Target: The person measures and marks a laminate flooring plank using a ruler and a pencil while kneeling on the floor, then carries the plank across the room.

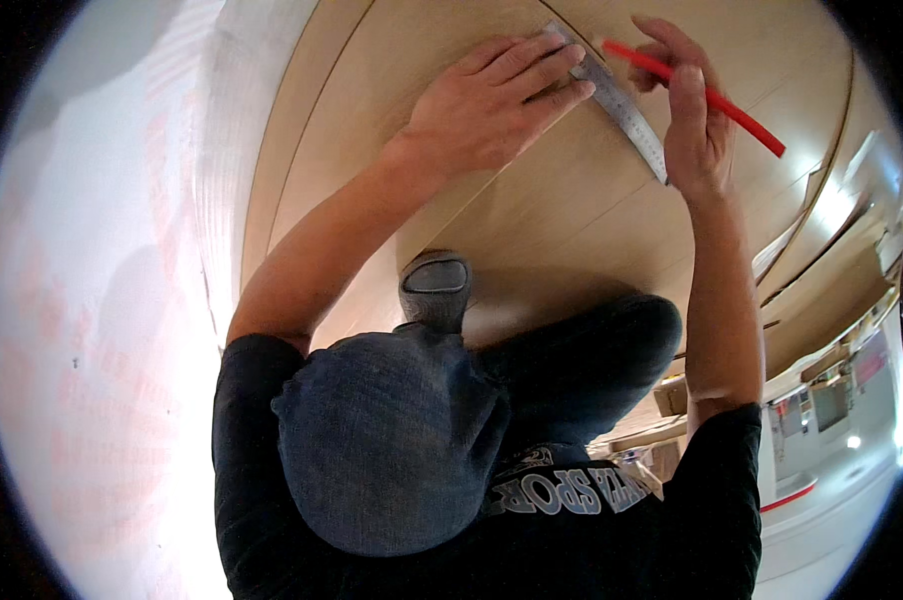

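Note:
My left hand (497, 105) lies flat with its fingers stretched out. Its fingertips press down on the upper part of a metal ruler (627, 115), which lies aslant on a light brown wood-look surface (562, 195). To the right of the ruler, my right hand (694, 110) is closed round a long red pencil (747, 122). One end of the pencil points toward the ruler's upper part; the other sticks out to the lower right. Whether its tip touches the surface I cannot tell. The heel of the right hand is close to the ruler's lower end.
A pale wall-like sheet with faint red markings (102, 300) runs along the left. My knee (382, 440) and grey shoe (436, 283) are below the hands. Brown sheets or boards (832, 300) lie at the right, with bright lights beyond. Dark seams cross the brown surface.

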`<state>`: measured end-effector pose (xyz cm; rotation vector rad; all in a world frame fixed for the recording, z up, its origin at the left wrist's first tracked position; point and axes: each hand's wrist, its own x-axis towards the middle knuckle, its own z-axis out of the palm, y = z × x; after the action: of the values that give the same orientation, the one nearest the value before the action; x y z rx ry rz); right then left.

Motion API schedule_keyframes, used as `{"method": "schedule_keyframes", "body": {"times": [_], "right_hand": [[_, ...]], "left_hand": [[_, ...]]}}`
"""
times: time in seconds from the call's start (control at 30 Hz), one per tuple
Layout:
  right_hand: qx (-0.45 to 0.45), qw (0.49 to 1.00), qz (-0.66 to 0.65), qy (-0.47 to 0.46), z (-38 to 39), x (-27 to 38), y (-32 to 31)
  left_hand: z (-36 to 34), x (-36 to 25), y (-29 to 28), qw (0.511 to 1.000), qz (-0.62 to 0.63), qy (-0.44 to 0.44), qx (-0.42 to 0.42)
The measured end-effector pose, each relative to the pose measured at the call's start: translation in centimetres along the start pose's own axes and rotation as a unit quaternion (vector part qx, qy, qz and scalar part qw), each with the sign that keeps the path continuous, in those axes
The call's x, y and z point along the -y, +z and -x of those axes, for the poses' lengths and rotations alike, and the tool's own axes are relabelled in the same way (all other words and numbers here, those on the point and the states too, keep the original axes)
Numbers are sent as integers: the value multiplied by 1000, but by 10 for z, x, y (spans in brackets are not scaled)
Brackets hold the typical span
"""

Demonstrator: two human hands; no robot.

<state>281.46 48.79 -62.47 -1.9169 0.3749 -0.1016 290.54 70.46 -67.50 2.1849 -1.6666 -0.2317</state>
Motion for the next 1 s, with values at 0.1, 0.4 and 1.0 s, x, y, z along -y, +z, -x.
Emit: {"method": "schedule_keyframes", "body": {"times": [0.1,0.4,1.0], "right_hand": [[58,988,-110,89,-28,-12,10],[156,982,-75,75,-61,-8,29],[154,983,77,-58,-59,-6,43]], "left_hand": [[0,2,-4,1000,0,-11,13],[7,12,-10,999,25,-7,-20],[19,18,-8,1000,29,-5,-9]]}}
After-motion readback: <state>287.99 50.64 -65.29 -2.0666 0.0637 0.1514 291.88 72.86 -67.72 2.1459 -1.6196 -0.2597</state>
